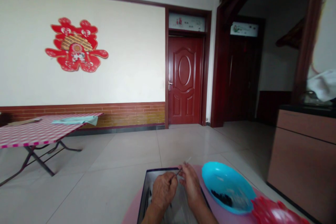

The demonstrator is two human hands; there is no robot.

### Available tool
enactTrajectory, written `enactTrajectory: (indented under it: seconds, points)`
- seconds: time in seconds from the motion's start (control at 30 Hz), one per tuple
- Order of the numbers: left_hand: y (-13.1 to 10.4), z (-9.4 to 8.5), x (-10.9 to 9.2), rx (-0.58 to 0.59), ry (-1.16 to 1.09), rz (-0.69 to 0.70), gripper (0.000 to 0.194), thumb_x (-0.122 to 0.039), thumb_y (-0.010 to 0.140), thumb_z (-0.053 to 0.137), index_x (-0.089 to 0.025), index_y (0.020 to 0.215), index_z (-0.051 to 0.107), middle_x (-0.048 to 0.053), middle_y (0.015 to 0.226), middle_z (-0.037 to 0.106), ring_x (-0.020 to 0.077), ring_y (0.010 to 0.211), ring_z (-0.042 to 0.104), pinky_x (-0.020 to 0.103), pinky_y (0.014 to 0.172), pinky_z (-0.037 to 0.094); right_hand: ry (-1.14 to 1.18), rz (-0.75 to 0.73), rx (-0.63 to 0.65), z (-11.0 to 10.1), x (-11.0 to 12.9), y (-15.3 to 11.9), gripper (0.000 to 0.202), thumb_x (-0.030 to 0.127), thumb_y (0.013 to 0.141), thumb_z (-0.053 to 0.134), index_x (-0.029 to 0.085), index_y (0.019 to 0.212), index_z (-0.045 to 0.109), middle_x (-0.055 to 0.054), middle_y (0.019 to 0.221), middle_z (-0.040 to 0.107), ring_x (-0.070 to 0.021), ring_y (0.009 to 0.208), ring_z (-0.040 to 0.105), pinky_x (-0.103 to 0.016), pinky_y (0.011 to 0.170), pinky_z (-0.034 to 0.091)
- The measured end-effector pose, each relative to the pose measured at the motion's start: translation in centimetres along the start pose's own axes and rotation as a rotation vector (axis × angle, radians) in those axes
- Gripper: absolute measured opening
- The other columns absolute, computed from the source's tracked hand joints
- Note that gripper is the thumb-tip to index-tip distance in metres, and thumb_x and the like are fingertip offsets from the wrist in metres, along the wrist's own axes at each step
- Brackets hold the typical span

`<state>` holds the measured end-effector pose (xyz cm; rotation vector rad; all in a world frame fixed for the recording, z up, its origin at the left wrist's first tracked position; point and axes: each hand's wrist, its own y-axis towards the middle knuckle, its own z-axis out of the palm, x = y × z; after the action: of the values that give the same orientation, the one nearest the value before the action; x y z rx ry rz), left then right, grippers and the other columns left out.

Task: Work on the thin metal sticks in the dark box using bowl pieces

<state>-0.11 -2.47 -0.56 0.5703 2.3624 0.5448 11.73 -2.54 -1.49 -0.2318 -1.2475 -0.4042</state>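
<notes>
Both hands meet above a shallow dark-rimmed box point(144, 196) on a pink round table. A thin dark stick-like piece point(179, 172) with a pale, clear-looking tip runs between them; its exact kind is too small to tell. My left hand point(165, 187) has its fingers closed on the lower end. With thumb and fingers pinched, my right hand point(189, 178) holds the upper end near the pale tip. Inside the box, several slim dark pieces point(149, 196) lie along the left side, partly hidden by my left hand and forearm.
Right of the box stands a blue basin point(228, 185) holding small black pieces and clear ones. A red plastic bag point(275, 211) lies beside it on the pink table point(133, 208). Farther off are a checked folding table point(52, 129), a cabinet point(301, 161) and a red door point(185, 80).
</notes>
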Motion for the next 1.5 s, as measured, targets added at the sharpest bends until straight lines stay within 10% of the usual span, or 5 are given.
enactTrajectory:
  seconds: [0.23,0.4,0.8,1.17,1.5]
  points:
    - [0.0,1.1,0.6,0.011,0.012,0.156,0.03,-0.021,0.086,0.039,-0.021,0.082,0.068,0.004,0.074,0.069,0.0161,0.071,0.066,0.025,0.068,0.048,0.1,-0.089,-0.271,-2.5,1.0,1.9,0.053,0.055,0.064,0.066,0.02,0.103,0.057,-0.004,0.085,0.071,-0.0164,0.073,0.063,-0.025,0.06,0.049]
    - [-0.1,2.8,1.9,-0.157,-0.04,0.257,0.034,-0.022,0.086,0.039,-0.02,0.111,0.062,0.01,0.099,0.07,0.021,0.093,0.065,0.035,0.083,0.051,0.132,-0.07,-0.227,-2.0,1.0,1.7,0.049,0.051,0.06,0.07,0.019,0.095,0.058,-0.005,0.083,0.072,-0.0174,0.072,0.065,-0.025,0.059,0.049]
    - [0.0,1.6,1.0,-0.039,-0.193,0.145,0.035,-0.018,0.087,0.036,-0.016,0.118,0.052,0.007,0.088,0.071,0.0164,0.081,0.066,0.028,0.076,0.052,-0.323,-0.195,0.064,-0.9,0.1,0.4,0.035,0.051,0.073,0.052,0.02,0.069,0.067,-0.006,0.076,0.07,-0.0231,0.081,0.062,-0.032,0.072,0.046]
    - [0.6,2.3,1.7,-0.171,-0.206,0.244,0.031,-0.021,0.087,0.035,-0.02,0.109,0.058,0.005,0.101,0.071,0.0158,0.09,0.067,0.028,0.082,0.053,-0.324,-0.311,-0.073,-0.6,1.8,1.5,0.031,0.043,0.076,0.046,0.021,0.084,0.066,-0.005,0.086,0.071,-0.0204,0.083,0.063,-0.029,0.077,0.047]
    - [0.5,2.5,1.7,-0.097,-0.165,0.153,0.025,-0.025,0.088,0.036,-0.021,0.101,0.057,0.003,0.08,0.072,0.0169,0.077,0.068,0.025,0.071,0.051,-0.728,-0.245,-0.051,-10.1,7.3,7.0,0.015,0.015,0.052,0.058,0.027,0.049,0.067,0.003,0.057,0.068,-0.0199,0.069,0.061,-0.032,0.075,0.044]
